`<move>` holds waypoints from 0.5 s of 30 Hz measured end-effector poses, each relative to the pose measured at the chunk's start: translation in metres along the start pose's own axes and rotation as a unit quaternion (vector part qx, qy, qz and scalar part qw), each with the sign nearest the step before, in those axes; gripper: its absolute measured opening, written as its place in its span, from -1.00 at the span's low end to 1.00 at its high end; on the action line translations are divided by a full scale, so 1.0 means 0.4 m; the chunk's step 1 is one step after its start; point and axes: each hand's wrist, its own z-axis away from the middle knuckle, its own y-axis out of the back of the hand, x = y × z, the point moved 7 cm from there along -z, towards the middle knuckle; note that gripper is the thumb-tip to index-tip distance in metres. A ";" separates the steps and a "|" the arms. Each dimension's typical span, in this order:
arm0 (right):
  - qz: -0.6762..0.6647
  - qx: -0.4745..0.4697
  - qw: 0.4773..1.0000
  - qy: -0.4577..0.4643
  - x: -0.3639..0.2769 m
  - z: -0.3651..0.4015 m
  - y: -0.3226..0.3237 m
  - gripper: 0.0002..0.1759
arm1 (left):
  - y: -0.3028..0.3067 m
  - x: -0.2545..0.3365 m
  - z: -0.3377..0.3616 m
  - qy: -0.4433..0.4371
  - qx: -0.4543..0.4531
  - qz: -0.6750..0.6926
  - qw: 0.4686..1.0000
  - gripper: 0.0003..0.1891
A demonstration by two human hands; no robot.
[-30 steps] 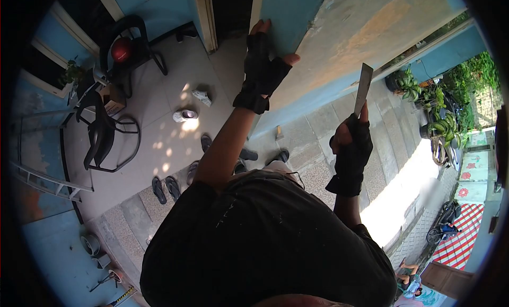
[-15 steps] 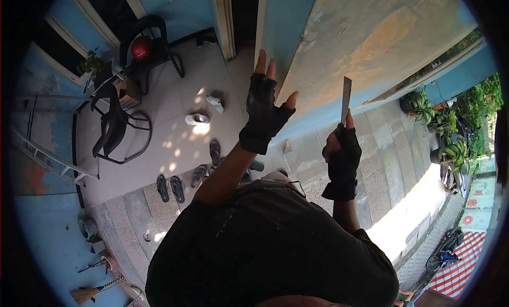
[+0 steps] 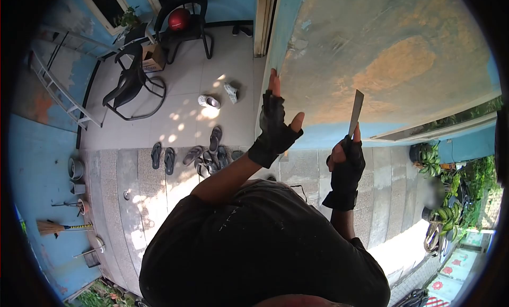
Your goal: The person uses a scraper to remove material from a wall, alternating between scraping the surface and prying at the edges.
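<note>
My left hand (image 3: 275, 124), in a black fingerless glove, is raised at the near edge of the wall. Its fingers point up, the thumb stands apart, and nothing is in it. My right hand (image 3: 345, 166), gloved the same way, is closed round a scraper (image 3: 357, 110). The flat metal blade points upward with one finger stretched along it; the handle is hidden in the fist. Behind the blade, the wall (image 3: 339, 57) has worn grey and orange patches above a light blue band.
Two black chairs (image 3: 130, 84) stand on the tiled porch at left, one bearing a red ball (image 3: 179, 19). Sandals (image 3: 214, 140) and white shoes (image 3: 208, 101) lie on the floor. A ladder (image 3: 63, 97) leans at far left. Potted plants (image 3: 427, 161) line the right side.
The view has turned, so the porch and wall shift in it. My left hand has turned more edge-on, its fingers closer together. My right hand still holds the scraper, now tilted slightly right.
</note>
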 end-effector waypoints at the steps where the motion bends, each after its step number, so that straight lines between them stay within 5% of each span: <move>1: -0.015 -0.001 1.000 -0.011 0.006 -0.006 0.010 -0.31 | 0.019 -0.015 0.050 0.002 0.008 -0.010 1.000 -0.55; 2: -0.017 -0.014 1.000 -0.011 0.002 -0.012 0.017 -0.31 | 0.016 -0.104 0.146 0.178 -0.059 0.128 0.974 -0.56; 3: -0.029 -0.019 0.999 -0.017 -0.002 -0.017 0.026 -0.31 | -0.013 -0.177 0.246 0.343 -0.121 0.263 0.894 -0.57; 7: -0.032 -0.042 0.998 -0.019 0.015 -0.038 0.054 -0.31 | -0.033 -0.240 0.356 0.429 -0.135 0.209 0.869 -0.58; 9: -0.021 -0.054 0.998 -0.024 0.021 -0.045 0.055 -0.31 | -0.003 -0.220 0.284 0.344 -0.018 0.211 0.915 -0.55; 11: -0.008 -0.064 0.997 -0.031 0.024 -0.040 0.060 -0.31 | -0.003 -0.232 0.225 0.394 0.075 0.409 0.820 -0.59; 12: -0.006 -0.080 0.996 -0.028 0.021 -0.040 0.058 -0.31 | 0.005 -0.238 0.203 0.398 0.080 0.405 0.819 -0.59; 14: -0.005 -0.098 0.995 -0.024 0.027 -0.041 0.060 -0.32 | -0.017 -0.229 0.180 0.418 0.072 0.645 0.636 -0.50; 15: 0.021 -0.123 0.992 -0.001 0.034 -0.038 0.055 -0.32 | -0.006 -0.222 0.182 0.417 0.074 0.644 0.637 -0.50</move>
